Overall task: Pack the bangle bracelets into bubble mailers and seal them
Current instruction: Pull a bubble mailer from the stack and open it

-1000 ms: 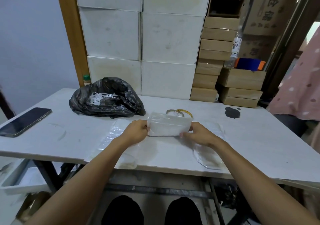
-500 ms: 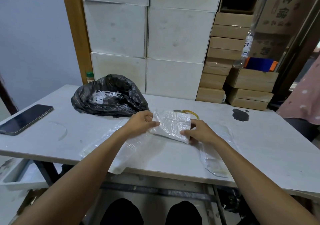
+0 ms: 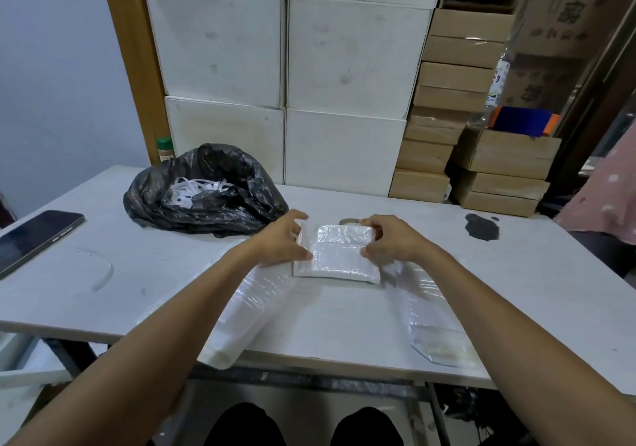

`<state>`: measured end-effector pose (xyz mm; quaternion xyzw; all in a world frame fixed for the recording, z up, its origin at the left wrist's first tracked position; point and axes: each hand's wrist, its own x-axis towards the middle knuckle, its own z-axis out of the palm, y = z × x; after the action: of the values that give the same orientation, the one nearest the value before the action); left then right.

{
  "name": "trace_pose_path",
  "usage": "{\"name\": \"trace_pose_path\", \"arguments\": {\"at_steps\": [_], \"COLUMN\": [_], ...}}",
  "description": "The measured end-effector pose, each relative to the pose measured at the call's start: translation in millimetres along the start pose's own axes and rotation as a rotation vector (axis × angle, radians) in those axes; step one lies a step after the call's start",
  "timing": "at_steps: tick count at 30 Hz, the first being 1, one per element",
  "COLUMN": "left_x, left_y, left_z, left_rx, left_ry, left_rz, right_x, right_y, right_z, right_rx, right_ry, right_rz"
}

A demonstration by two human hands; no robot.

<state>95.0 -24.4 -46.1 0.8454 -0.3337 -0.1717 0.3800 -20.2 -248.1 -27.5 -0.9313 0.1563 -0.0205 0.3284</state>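
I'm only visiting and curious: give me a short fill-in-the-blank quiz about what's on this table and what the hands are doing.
1. The left hand and the right hand each grip an end of the bubble mailer, whose colour is ____.
2. The crumpled plastic bag behind the left hand is ____ in colour.
3. The phone lies on the ____ side of the table.

Missing words: white; black; left.
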Motion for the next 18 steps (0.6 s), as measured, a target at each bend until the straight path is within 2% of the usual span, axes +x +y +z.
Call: {"name": "trace_pose_path", "arguments": {"at_steps": [2, 6, 9, 11, 14, 17, 18], "left_x": [0.4, -15.5, -31.2, -41.8, -51.9, -52.0, -51.4], "left_y": [0.0, 2.3, 1.3, 2.7, 11.0, 22.7, 25.2], "left_z": [-0.5, 3.3, 5.8, 5.3, 7.2, 13.5, 15.8], "left_rx": [0.017, 0.433, 0.664, 0.737, 0.858, 0.965, 0.978], "left_ry": [0.011, 0.152, 0.154, 0.100, 0.020, -0.014, -0.019], "left_rz": [0.092, 0.326, 0.415, 0.418, 0.445, 0.453, 0.437], "right_x": [-5.1, -26.7, -39.6, -47.5, -59.7, -61.0, -55.3], "right_y": [-0.2, 3.8, 15.7, 22.0, 23.8, 20.7, 20.9], "right_z": [2.1, 6.4, 13.1, 15.0, 13.1, 7.2, 4.3], "right_rx": [-0.100, -0.547, -0.641, -0.606, -0.515, -0.160, -0.056], "right_ry": [0.075, 0.149, 0.159, 0.165, 0.131, 0.073, 0.102], "right_rz": [-0.095, -0.378, -0.484, -0.473, -0.356, -0.226, -0.194]}}
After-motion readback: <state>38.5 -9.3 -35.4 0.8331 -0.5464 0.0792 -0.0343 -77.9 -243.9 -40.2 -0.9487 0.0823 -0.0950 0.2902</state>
